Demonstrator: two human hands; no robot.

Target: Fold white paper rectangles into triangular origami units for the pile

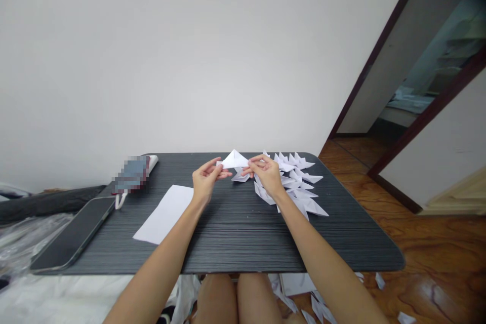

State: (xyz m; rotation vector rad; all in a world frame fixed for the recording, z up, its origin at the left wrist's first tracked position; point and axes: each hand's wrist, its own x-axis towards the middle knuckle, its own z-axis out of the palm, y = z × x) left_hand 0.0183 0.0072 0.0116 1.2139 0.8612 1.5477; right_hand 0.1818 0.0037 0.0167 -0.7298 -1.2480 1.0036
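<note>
A folded white paper piece (234, 159), with a pointed peak in its middle, is held up above the dark table by both hands. My left hand (207, 177) pinches its left end between thumb and fingers. At its right end, my right hand (266, 173) grips the other corner the same way. Behind and to the right of my right hand lie several folded white paper boats (304, 197), partly hidden by that hand and forearm. A flat white paper sheet (165, 215) rests on the table left of my left forearm.
The dark table (246, 243) stands against a pale wall. On its left are a phone (72, 238) and a blurred-out object (132, 174) with a white cable. More white paper pieces (319, 309) lie below the table's front edge. A doorway is at the right.
</note>
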